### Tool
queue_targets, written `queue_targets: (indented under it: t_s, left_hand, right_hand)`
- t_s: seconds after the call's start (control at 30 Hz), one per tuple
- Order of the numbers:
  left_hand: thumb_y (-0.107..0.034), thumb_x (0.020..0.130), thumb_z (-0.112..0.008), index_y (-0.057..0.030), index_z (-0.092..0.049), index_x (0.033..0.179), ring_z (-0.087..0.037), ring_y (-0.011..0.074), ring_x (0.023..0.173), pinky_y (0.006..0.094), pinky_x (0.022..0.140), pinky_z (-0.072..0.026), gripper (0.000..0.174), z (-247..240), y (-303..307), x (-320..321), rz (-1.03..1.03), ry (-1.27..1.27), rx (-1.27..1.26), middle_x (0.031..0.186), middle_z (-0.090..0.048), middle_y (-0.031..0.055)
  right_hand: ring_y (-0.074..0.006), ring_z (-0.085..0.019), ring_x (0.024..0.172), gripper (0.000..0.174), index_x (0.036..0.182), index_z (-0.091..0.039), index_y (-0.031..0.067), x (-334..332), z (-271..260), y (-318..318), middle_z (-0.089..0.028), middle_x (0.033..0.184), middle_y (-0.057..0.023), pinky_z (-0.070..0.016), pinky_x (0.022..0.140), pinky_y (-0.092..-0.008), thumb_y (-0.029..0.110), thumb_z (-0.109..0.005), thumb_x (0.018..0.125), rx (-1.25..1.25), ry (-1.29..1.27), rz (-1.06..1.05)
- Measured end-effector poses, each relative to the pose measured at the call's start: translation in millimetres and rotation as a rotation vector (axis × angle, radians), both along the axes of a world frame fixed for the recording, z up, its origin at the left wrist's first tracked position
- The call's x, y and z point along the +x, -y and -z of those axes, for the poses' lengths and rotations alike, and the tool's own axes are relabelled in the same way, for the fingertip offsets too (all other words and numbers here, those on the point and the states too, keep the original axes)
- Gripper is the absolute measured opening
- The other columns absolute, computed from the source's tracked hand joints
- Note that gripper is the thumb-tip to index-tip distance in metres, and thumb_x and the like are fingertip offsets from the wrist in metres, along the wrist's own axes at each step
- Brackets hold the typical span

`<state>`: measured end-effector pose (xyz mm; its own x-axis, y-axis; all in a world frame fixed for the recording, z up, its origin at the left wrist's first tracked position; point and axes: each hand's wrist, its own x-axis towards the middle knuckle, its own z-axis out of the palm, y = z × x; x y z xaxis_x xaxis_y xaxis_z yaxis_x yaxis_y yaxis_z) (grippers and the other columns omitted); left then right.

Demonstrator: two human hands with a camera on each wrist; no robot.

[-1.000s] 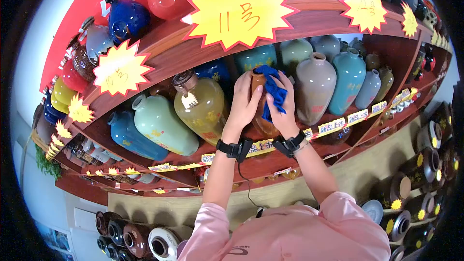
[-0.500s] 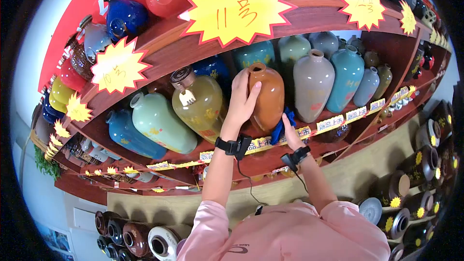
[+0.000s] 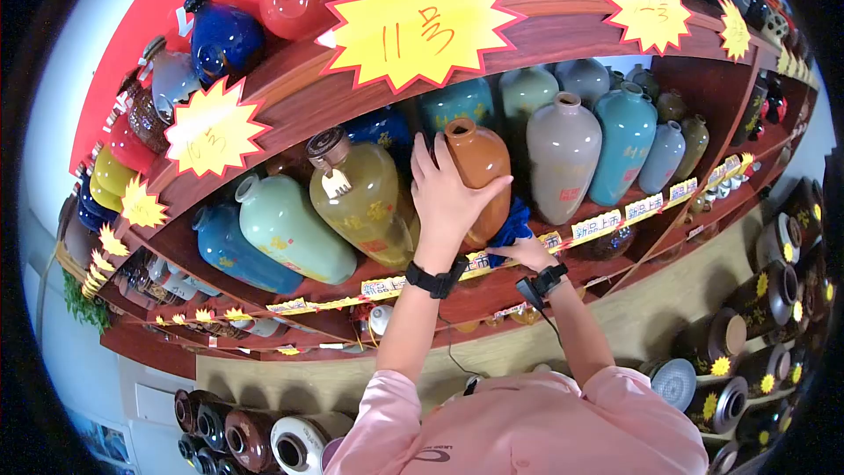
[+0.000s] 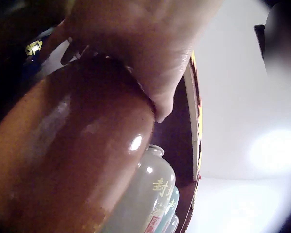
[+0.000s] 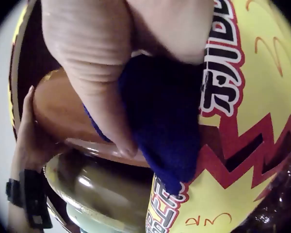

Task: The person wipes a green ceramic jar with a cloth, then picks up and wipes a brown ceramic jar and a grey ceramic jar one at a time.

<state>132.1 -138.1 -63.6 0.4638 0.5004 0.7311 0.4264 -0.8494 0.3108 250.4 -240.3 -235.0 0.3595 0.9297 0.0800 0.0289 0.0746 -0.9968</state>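
Observation:
In the head view an orange-brown glazed jar (image 3: pixel 481 158) stands on the shelf. My left hand (image 3: pixel 446 202) presses against its front, fingers straight and spread along the left side, thumb reaching across to the right. Close up in the left wrist view, that thumb (image 4: pixel 163 109) lies over the jar's edge. Low on the jar's right side, my right hand (image 3: pixel 527 252) holds a dark blue cloth (image 3: pixel 513 223). The right wrist view shows the thumb over the bunched cloth (image 5: pixel 160 111), beside the lower jar body; the other fingertips are hidden.
An olive jar (image 3: pixel 365 202) is close on the left, a grey jar (image 3: pixel 565 158) on the right. More jars stand behind. Yellow label strips (image 3: pixel 598 225) run along the shelf edge. A large starburst sign (image 3: pixel 418 31) hangs above from the upper board.
My right hand has moved with the cloth from the jar's neck down to its lower right side. The left hand has shifted from the neck onto the jar's front, its fingers spreading.

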Motion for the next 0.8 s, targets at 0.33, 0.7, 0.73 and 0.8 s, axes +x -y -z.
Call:
queue_targets:
  t_s: [0.33, 0.7, 0.73, 0.8]
  left_hand:
    - [-0.05, 0.061, -0.085, -0.0001, -0.037, 0.135, -0.047, 0.0401, 0.123, 0.0483, 0.097, -0.0469, 0.101, -1, -13, -7, 0.142, -0.057, -0.108, 0.135, -0.044, 0.0233]
    - [-0.043, 0.061, -0.087, 0.0043, -0.035, 0.139, -0.042, 0.0412, 0.129, 0.0463, 0.108, -0.0371, 0.105, -2, -60, -10, 0.523, -0.117, -0.164, 0.139, -0.042, 0.0262]
    - [-0.041, 0.062, -0.087, 0.0038, -0.036, 0.138, -0.043, 0.0402, 0.128, 0.0452, 0.108, -0.0371, 0.103, -2, -64, -9, 0.557, -0.121, -0.152, 0.138, -0.043, 0.0255]
    - [-0.04, 0.063, -0.087, 0.0034, -0.038, 0.137, -0.045, 0.0391, 0.127, 0.0444, 0.108, -0.0369, 0.099, -6, -63, -8, 0.539, -0.131, -0.093, 0.137, -0.044, 0.0248]
  right_hand:
    - [-0.0175, -0.054, 0.118, 0.07, 0.132, -0.047, 0.0015, 9, 34, -13, -0.058, 0.129, -0.0072, -0.0433, 0.102, -0.0336, 0.013, -0.083, 0.073, 0.1, 0.054, 0.028]
    - [-0.0186, -0.053, 0.119, 0.081, 0.137, -0.04, 0.0008, -2, 15, -7, -0.056, 0.131, -0.0081, -0.0426, 0.104, -0.034, 0.009, -0.085, 0.07, 0.099, 0.062, 0.055]
    - [-0.0186, -0.053, 0.119, 0.082, 0.137, -0.039, 0.0008, -2, 13, -7, -0.056, 0.131, -0.0083, -0.0426, 0.104, -0.0341, 0.008, -0.085, 0.07, 0.1, 0.072, 0.062]
    - [-0.0185, -0.053, 0.119, 0.083, 0.137, -0.039, 0.0007, -3, 13, -8, -0.056, 0.131, -0.0085, -0.0424, 0.104, -0.0342, 0.007, -0.085, 0.069, 0.107, 0.088, 0.076]
